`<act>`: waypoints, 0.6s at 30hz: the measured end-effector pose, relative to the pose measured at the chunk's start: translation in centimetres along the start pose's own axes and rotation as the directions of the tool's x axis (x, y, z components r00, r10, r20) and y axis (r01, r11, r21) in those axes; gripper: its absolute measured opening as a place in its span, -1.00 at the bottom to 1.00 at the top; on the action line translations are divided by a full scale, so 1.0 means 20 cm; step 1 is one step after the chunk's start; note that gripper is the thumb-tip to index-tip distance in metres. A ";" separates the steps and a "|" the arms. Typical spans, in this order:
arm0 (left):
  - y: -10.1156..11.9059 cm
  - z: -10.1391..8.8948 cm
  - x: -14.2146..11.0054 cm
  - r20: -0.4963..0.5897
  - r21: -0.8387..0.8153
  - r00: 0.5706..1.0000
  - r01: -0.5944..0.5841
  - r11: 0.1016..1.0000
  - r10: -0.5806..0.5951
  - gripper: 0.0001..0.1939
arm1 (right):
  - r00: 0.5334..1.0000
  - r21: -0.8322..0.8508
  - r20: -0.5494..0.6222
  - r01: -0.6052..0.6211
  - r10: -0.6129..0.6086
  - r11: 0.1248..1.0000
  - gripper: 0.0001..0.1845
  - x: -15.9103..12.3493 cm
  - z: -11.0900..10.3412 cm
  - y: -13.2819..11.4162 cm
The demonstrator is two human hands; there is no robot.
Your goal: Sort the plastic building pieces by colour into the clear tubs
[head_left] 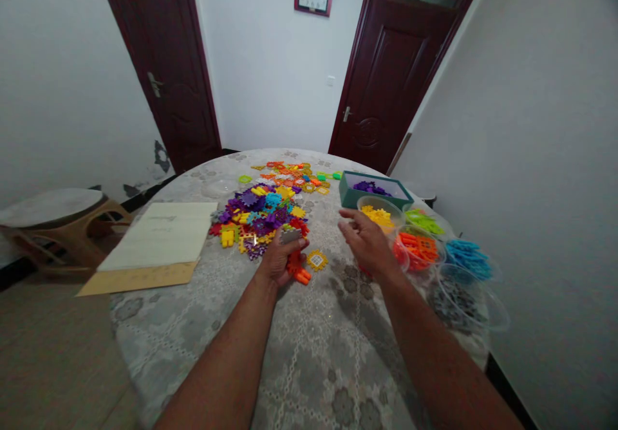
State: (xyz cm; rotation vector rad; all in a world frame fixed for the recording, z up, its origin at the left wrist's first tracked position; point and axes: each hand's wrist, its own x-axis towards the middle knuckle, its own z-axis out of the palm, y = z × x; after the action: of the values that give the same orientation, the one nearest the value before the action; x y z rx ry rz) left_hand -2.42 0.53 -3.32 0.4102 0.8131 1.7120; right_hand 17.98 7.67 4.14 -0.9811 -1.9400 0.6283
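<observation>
My left hand [276, 261] is closed around a few plastic building pieces, a grey toothed one [290, 235] at the top and orange-red ones [302, 276] poking out below. Just beyond it spreads a mixed pile of building pieces [270, 214] in purple, yellow, blue and red. A yellow square piece with a pale centre [317, 261] lies on the cloth to the right of that hand. Fingers apart and holding nothing that I can see, my right hand [364, 240] hovers beside the bowl of yellow pieces [377, 216].
Clear bowls hold orange pieces [418, 250], light green pieces [425, 221], blue pieces [467, 259] and grey pieces [454, 302]. Behind them, a green box [350, 192] contains purple pieces. Flat pale sheets [157, 237] lie at the left. More pieces [284, 176] are scattered farther back.
</observation>
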 end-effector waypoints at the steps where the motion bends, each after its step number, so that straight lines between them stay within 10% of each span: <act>1: -0.01 0.00 0.00 0.023 0.030 1.000 -0.013 0.999 0.013 -0.39 | 0.999 0.032 0.035 0.033 -0.034 0.999 -0.58 -0.02 0.08 -0.04; 7: -0.02 0.00 -0.02 0.117 0.080 0.990 -0.094 0.992 0.084 -0.40 | 0.990 0.119 0.109 0.075 -0.088 0.990 -0.56 -0.06 0.40 -0.11; 18: 0.00 0.03 -0.03 0.100 0.008 0.995 0.012 1.000 -0.013 -0.58 | 0.968 0.529 0.141 -0.250 0.207 0.811 -0.59 -0.10 0.44 0.01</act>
State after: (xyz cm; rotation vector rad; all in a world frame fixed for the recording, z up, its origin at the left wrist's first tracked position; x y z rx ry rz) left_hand -1.84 0.11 -2.70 0.4910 0.7472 1.6638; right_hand 11.21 5.58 -1.50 -0.8292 -1.5683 1.2944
